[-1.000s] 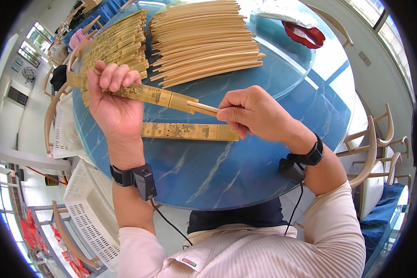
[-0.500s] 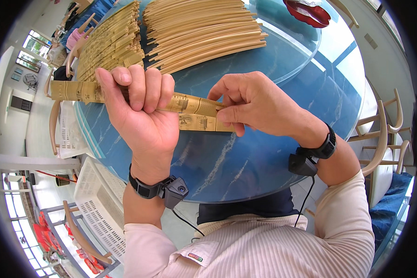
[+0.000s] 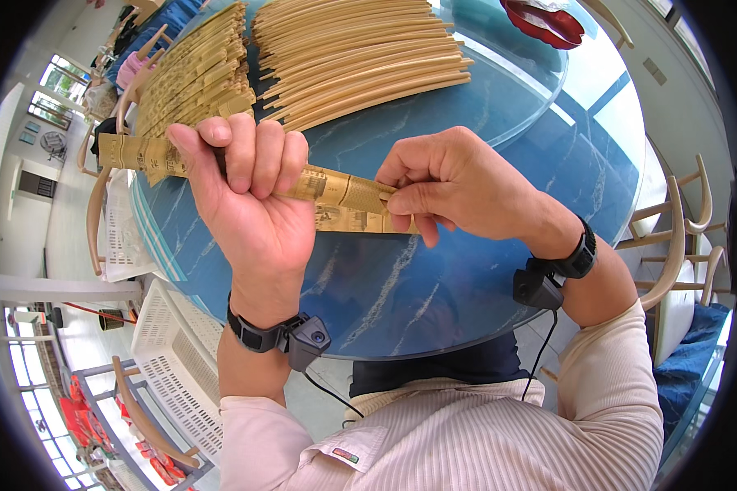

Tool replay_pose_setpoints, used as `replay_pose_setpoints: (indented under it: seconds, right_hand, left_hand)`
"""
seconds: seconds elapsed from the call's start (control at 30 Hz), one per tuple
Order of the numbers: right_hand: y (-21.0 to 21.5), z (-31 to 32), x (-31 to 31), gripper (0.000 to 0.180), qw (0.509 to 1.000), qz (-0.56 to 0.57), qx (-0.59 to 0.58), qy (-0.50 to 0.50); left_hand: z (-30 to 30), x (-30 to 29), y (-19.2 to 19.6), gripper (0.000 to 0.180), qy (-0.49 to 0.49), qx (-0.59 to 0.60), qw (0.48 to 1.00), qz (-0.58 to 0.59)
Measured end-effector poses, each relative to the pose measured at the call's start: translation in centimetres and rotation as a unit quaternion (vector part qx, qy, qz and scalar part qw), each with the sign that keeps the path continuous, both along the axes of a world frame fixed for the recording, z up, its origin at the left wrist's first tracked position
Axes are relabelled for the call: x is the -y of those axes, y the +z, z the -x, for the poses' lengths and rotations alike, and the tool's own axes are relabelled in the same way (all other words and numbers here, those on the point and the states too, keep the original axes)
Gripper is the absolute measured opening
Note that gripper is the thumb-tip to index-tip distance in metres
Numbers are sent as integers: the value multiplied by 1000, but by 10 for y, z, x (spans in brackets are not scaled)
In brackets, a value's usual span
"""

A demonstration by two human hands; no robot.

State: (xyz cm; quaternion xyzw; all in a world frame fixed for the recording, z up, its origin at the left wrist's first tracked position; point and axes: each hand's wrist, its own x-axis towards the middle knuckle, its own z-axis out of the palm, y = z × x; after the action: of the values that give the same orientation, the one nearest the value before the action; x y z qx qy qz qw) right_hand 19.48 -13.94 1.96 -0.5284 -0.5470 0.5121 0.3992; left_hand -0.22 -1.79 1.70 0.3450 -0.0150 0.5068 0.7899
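Note:
My left hand is closed around a long, flat, gold-coloured printed sleeve, which sticks out past the thumb on the left. At the sleeve's right end, my right hand pinches it between thumb and fingertips. A second gold printed strip shows just below, running under the right fingers; whether it is joined to the first I cannot tell. Beyond my left hand lies a pile of similar gold printed sleeves. Right of that pile, many pale wooden chopsticks lie side by side.
A blue marbled round table carries a glass turntable. At the far right sits a red dish. White plastic baskets stand at the left. Wooden chairs surround the table.
The sleeve's left end has shifted slightly to the right. My right hand has moved a little rightward, its fingers closing more tightly at the sleeve's end. The left hand has barely moved.

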Motion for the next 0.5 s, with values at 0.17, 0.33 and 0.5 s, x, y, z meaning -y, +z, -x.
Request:
replay_pose_setpoints:
  seconds: [0.17, 0.33, 0.5]
  right_hand:
    - [-3, -1, -1, 14, 998, -23, 49, 31]
    - [2, 2, 1, 10, 996, -50, 62, 41]
    - [3, 1, 2, 10, 997, -46, 62, 29]
  left_hand:
    - [-1, -5, -4, 46, -6, 2, 1000, 2]
    - [0, -7, -7, 46, -51, 34, 997, 46]
    - [-3, -4, -8, 46, -43, 29, 998, 38]
